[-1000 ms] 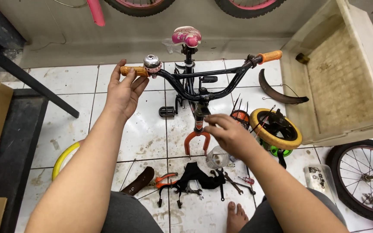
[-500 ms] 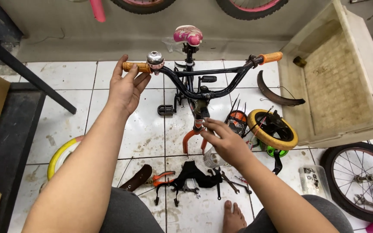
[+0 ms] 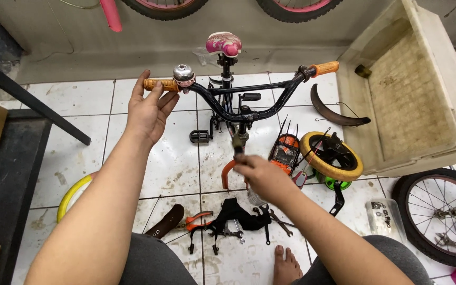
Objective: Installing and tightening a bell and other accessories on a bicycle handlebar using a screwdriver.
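A small black bicycle frame stands upright on the tiled floor, with orange grips, a silver bell [image 3: 183, 75] and a pink saddle [image 3: 225, 43]. My left hand [image 3: 149, 108] rests open-palmed against the left orange grip [image 3: 159, 84] of the handlebar [image 3: 249, 108], fingers spread, not wrapped round it. My right hand [image 3: 262, 177] is closed on the top of the orange fork [image 3: 228, 177] just under the head tube. The lower fork is partly hidden by that hand.
A yellow-tyred small wheel [image 3: 331, 155], black mudguard [image 3: 339, 116], pliers [image 3: 196, 219], black brake parts [image 3: 233, 216] and wrenches lie on the tiles. A spoked wheel [image 3: 442, 214] lies right, a beige tub [image 3: 412, 95] leans behind it. My bare foot [image 3: 286, 264] is below.
My right hand slid up and left from the parts near the yellow wheel to the fork's top. The left hand stayed at the grip.
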